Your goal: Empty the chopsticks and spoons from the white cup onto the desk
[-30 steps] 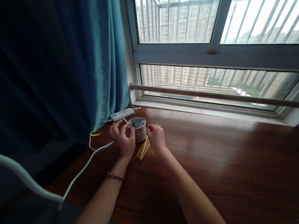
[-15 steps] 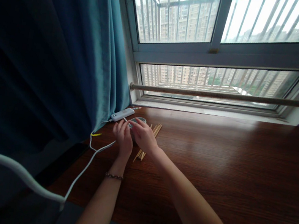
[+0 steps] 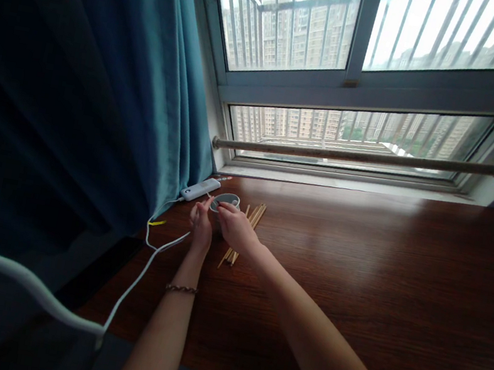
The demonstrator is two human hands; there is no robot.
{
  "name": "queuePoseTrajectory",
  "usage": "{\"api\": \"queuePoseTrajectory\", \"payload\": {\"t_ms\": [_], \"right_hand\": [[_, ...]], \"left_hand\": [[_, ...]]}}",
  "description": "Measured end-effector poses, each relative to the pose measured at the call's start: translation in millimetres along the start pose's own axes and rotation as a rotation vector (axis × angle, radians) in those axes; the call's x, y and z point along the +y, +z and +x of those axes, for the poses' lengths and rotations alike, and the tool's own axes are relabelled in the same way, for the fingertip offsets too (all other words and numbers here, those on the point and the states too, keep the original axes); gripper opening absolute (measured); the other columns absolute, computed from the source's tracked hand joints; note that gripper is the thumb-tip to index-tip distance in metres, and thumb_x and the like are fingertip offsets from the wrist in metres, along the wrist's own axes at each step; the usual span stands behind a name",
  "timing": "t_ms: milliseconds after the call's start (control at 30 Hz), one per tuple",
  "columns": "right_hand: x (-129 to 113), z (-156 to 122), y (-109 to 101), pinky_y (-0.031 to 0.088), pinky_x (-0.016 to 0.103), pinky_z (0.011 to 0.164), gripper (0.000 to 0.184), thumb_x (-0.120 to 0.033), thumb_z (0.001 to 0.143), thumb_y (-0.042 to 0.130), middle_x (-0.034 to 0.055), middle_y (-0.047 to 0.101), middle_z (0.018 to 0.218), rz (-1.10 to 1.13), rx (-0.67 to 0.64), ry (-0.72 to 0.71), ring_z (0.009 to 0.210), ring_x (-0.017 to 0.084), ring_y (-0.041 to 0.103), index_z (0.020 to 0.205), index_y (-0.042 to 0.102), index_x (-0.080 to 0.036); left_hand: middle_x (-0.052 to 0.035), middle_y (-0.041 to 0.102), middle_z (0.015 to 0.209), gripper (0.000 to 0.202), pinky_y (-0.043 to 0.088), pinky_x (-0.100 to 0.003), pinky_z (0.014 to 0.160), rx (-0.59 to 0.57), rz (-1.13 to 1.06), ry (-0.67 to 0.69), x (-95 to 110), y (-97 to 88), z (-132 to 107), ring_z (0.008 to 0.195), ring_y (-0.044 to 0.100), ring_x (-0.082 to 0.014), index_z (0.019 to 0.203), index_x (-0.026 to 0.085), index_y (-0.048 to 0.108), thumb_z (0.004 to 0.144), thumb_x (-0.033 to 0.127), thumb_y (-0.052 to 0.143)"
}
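A small grey cup (image 3: 227, 199) stands on the dark wooden table (image 3: 355, 274) near the curtain. My left hand (image 3: 200, 226) is closed beside the cup's left side, fingertips pinched at its rim. My right hand (image 3: 233, 226) lies over the cup's front, thumb and forefinger pinched together at the rim close to the left fingertips. What the fingers pinch is too small to make out. A bundle of thin wooden sticks (image 3: 244, 233) lies on the table just right of the cup, partly under my right hand.
A white power strip (image 3: 199, 189) lies behind the cup, and its white cable (image 3: 134, 283) runs off the table's left edge. A teal curtain (image 3: 78, 85) hangs at the left. The window sill and a horizontal rail (image 3: 362, 155) border the table's far side.
My right hand has moved left from the sticks onto the cup's front. Both hands have drawn together, fingertips now meeting at the rim.
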State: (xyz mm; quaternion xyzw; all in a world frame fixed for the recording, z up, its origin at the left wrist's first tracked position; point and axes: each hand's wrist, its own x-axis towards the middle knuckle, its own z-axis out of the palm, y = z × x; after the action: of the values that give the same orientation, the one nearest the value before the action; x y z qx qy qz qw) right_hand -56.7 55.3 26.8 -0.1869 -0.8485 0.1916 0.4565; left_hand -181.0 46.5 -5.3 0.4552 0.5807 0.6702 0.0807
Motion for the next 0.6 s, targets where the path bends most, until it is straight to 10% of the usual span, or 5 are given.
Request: {"api": "queuePoseTrajectory", "payload": {"t_ms": [600], "right_hand": [[-14.4,28.0,-41.9,0.037,0.023,0.094,0.027,-0.006,0.088,0.042,0.0073,0.053,0.116,0.303,0.305,0.030,0.108,0.014,0.048,0.107,0.059,-0.014]], "left_hand": [[-0.0066,0.038,0.134,0.066,0.012,-0.033,0.109,-0.110,-0.202,0.182,34.5,5.1,-9.5,0.128,0.026,-0.0185,0.114,0.017,0.056,0.088,0.055,0.009]]}}
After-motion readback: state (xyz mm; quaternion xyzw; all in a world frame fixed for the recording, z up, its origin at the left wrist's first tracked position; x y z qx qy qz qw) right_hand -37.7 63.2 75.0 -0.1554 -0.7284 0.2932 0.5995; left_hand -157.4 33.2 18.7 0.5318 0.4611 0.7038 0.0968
